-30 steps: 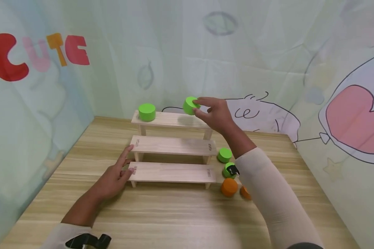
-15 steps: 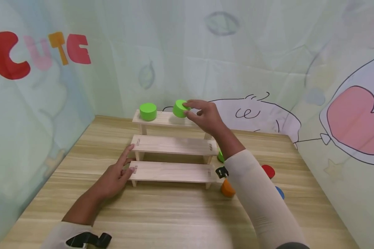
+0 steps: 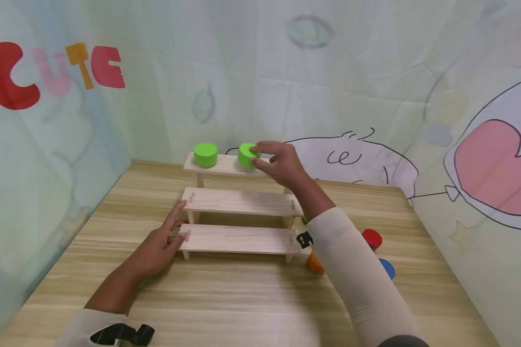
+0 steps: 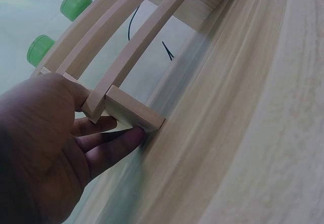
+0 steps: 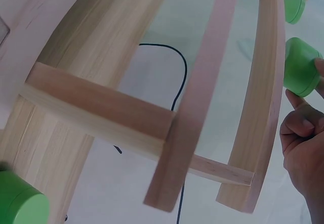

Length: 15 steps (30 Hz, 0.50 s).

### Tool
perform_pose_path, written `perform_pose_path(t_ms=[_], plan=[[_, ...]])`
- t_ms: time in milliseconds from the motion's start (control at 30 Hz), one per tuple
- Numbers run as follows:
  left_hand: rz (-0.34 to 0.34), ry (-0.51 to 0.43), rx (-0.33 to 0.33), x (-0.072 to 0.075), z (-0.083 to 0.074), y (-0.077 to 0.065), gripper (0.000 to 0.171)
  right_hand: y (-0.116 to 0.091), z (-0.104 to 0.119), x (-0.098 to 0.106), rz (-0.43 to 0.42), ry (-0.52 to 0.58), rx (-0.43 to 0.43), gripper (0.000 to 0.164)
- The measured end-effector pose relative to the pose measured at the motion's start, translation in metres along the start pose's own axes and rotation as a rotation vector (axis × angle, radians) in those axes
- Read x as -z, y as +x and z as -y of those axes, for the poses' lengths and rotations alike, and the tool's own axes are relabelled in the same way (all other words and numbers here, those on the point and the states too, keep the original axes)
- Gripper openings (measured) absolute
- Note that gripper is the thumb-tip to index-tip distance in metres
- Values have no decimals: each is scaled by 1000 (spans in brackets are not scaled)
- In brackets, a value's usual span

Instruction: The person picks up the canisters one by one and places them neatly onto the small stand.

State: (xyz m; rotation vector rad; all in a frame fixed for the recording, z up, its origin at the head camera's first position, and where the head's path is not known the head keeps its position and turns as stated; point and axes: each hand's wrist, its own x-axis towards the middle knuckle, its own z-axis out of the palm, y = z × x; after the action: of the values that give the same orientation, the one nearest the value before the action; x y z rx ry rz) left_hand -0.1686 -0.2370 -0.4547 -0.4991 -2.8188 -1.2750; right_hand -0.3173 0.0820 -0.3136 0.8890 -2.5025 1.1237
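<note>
Fingers (image 3: 260, 155) of my right hand (image 3: 282, 166) pinch the green cylinder (image 3: 245, 155) from its right side, thumb low and index across the top, and it sits on the top step of the wooden stair rack (image 3: 239, 202), about the middle of that step. Just to its left on the same step stands a second green cylinder (image 3: 205, 154), apart from mine.

My left hand (image 3: 158, 248) lies on the desk (image 3: 226, 299) at the rack's left end, fingers straight and relaxed, their tips pressing against the ends of the lowest and middle steps; the left wrist view shows them tucked under the corner of the bottom board.

To the right of the rack, partly hidden behind my right sleeve (image 3: 356, 279), lie an orange cylinder (image 3: 314, 264), a red one (image 3: 372, 238) and a blue one (image 3: 388, 268) on the desk. A light printed cloth with the coloured letters "CUTE" (image 3: 52, 72) hangs behind it all.
</note>
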Motion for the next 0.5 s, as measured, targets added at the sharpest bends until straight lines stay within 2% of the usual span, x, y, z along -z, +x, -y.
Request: perform_pose_path(t_ms=[500], plan=[[-2,9,-8,-1,1,0,76,2,5,-1,68,-77,-27,30]])
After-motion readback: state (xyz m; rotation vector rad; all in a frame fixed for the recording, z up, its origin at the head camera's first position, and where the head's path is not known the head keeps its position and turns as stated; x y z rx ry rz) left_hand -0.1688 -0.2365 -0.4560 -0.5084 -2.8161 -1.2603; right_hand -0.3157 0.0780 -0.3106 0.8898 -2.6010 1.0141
